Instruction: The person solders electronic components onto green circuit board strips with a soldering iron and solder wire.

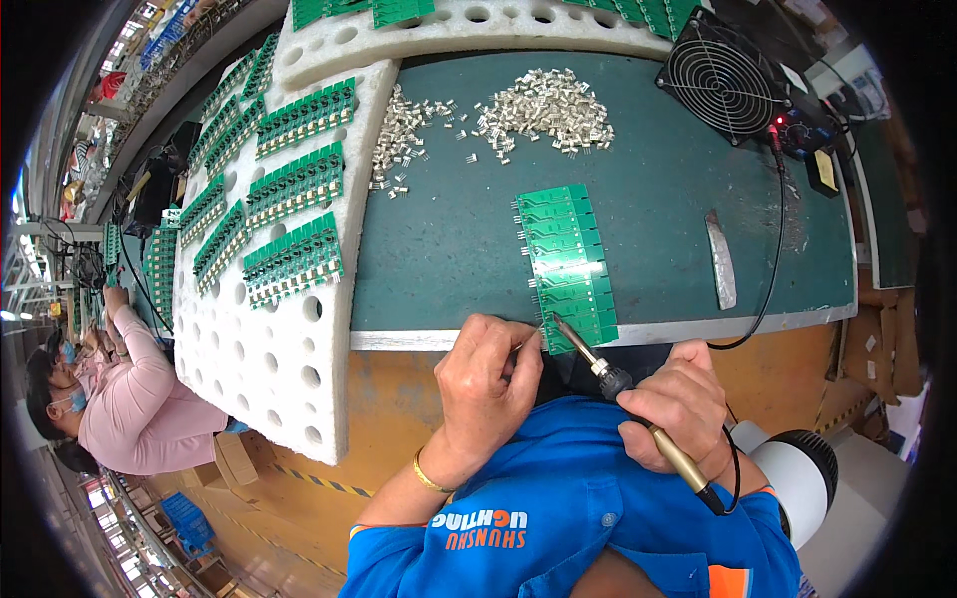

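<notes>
A green circuit board panel lies at the front edge of the bench, with a row of metal pins along its left side. My right hand is wrapped round a soldering iron, whose tip touches or hovers just over the panel's near left part. At the panel's near left corner my left hand is closed, thumb and fingers pinched together. Whatever sits between those fingers is too small or hidden to name.
Two piles of small white pin connectors lie farther back. White foam trays at left and back bear finished-looking green boards. A black fan, a cable and a metal strip are at right. A person in pink works at far left.
</notes>
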Motion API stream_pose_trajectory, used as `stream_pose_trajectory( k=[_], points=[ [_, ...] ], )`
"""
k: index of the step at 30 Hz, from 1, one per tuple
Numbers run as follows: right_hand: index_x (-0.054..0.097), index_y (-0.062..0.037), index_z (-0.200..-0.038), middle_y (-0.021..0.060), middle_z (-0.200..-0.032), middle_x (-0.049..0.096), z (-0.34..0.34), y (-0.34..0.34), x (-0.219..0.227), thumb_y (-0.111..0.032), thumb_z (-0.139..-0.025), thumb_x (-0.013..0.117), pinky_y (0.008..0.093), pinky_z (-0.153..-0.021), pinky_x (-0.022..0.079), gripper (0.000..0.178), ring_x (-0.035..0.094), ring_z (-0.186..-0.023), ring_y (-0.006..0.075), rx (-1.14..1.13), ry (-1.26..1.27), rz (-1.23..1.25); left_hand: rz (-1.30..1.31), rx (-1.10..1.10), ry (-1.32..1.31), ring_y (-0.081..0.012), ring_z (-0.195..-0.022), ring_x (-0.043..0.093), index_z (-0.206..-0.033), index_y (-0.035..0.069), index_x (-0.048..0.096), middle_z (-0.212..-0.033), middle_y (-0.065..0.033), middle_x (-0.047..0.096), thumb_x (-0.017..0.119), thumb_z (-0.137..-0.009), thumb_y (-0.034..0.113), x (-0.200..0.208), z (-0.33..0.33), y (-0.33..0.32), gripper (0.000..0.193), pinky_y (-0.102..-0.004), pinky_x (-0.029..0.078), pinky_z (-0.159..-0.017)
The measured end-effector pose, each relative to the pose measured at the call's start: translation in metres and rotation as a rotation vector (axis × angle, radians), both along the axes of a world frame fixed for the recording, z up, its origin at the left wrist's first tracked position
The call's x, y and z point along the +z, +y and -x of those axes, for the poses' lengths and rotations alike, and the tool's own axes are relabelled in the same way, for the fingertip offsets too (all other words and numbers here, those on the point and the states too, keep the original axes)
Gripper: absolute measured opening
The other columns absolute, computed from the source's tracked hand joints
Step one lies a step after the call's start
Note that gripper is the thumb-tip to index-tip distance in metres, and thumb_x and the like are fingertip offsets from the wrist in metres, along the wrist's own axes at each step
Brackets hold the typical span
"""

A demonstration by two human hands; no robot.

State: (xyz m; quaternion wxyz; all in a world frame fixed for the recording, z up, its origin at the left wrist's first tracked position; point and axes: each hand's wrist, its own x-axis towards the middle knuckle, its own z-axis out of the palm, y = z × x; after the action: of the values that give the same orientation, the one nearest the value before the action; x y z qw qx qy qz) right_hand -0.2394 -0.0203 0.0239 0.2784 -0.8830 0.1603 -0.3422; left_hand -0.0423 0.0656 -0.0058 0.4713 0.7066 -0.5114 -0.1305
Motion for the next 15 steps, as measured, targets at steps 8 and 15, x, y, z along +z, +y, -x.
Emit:
stream_pose_trajectory(
  k=[8,15],
  points=[
    [0.066,-0.0064,-0.099,0.0022,-0.069,0.063,0.0024,-0.0028,-0.0016,-0.025,-0.084,0.075,0.0333,-0.062,0.038,0.025,0.058,-0.057,0.0169,0.012,-0.047,-0.05,-0.027,0.038,-0.032,-0.0101,-0.055,0.051,-0.081,-0.001,0.063,-0.073,-0.0064,0.057,0.074,-0.08,-0.004,0.0012,-0.0013,0.0071,0.012,-0.0239,0.041,-0.048],
    [0.066,-0.0059,-0.097,0.0032,-0.067,0.062,0.0039,-0.0005,-0.0043,-0.027,-0.087,0.073,0.0335,-0.061,0.038,0.024,0.057,-0.055,0.0176,0.025,-0.074,-0.058,0.011,0.034,0.0,-0.0183,-0.056,0.053,-0.084,0.001,0.063,-0.078,-0.0098,0.058,0.069,-0.082,-0.004,-0.0005,0.0021,0.0086,0.008,-0.0296,0.044,-0.05]
  ],
)
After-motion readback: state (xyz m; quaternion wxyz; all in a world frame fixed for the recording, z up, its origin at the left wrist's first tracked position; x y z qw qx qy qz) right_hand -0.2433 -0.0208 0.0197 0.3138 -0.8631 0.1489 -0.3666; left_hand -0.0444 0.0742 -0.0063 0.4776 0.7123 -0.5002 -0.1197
